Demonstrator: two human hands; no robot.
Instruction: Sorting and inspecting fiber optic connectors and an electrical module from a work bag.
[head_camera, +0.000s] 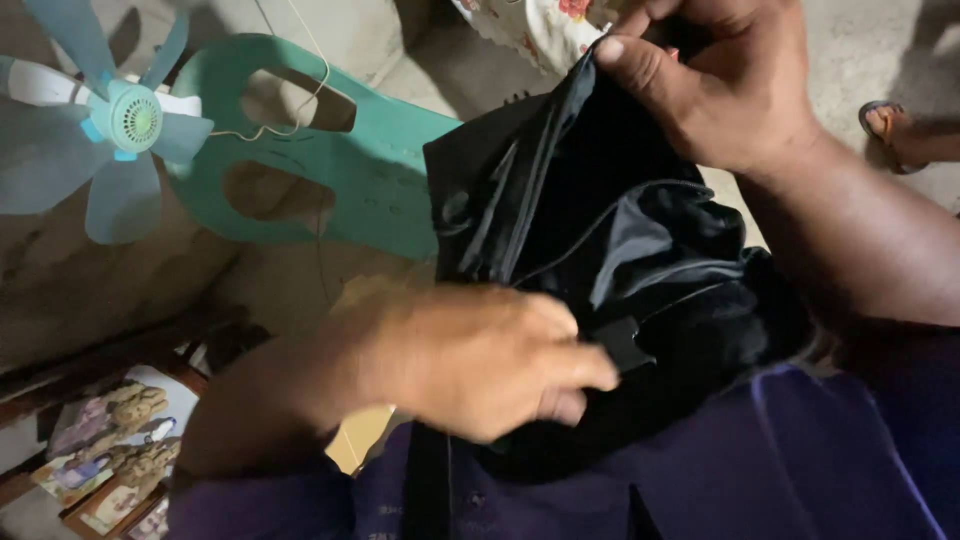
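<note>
A crumpled black plastic bag (610, 230) fills the middle of the head view, held over my purple-clothed lap (780, 470). My right hand (720, 80) pinches the bag's upper edge at the top, thumb pressed on the fold. My left hand (480, 360) grips the bag's lower part, fingers closed around a small black flap. What is inside the bag is hidden.
A teal fan stand (350, 170) with a pale blue bladed fan head (120, 125) lies on the floor at left. Printed picture cards (110, 450) sit bottom left. Floral cloth (540, 30) shows at the top. Another person's sandalled foot (900, 130) is at right.
</note>
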